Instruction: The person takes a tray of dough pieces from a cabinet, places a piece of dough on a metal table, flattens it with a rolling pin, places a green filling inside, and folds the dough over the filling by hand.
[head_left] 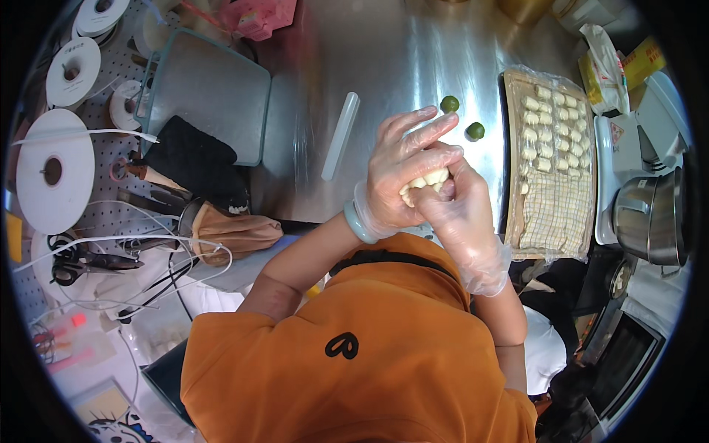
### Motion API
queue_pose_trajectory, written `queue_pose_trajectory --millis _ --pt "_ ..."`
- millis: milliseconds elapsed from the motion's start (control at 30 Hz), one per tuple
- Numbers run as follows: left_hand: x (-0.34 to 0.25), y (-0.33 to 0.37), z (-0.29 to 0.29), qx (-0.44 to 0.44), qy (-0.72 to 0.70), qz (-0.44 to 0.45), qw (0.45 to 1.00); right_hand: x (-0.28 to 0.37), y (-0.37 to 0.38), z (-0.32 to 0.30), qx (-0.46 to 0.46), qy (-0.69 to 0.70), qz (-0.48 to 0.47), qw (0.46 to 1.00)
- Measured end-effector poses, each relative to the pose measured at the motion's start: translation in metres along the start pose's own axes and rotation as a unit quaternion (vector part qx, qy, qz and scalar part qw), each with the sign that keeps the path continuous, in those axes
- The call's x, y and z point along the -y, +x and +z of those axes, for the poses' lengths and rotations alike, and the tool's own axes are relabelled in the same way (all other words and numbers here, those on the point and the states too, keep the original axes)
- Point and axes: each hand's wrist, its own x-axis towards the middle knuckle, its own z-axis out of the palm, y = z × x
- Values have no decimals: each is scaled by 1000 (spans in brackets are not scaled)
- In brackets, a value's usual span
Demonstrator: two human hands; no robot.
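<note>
A pale, creamy piece of dough is cupped in my left hand, whose index and middle fingers stretch out past it. My right hand comes in from the other side, its thumb and fingers pinching the dough's edge. Both hands wear thin clear plastic gloves, and they hide much of the dough. Just beyond my fingertips, two small dark green balls lie on the steel worktop. To the left of my hands rests a whitish rolling pin.
At the right, a tray holds several rows of small pale dough pieces and a checked cloth, with plastic film around them. Steel pots stand beyond it. On the left are a clear bin, a black cloth and large spools.
</note>
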Motion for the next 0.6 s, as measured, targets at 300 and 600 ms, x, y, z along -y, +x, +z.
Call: queue_pose_trajectory --millis 300,600 --pt "-9 -2 2 15 -41 -92 995 -7 8 -10 -21 -5 -50 999" --pt "-1 12 -9 37 -7 28 999 1 -1 -4 10 -33 -25 999"
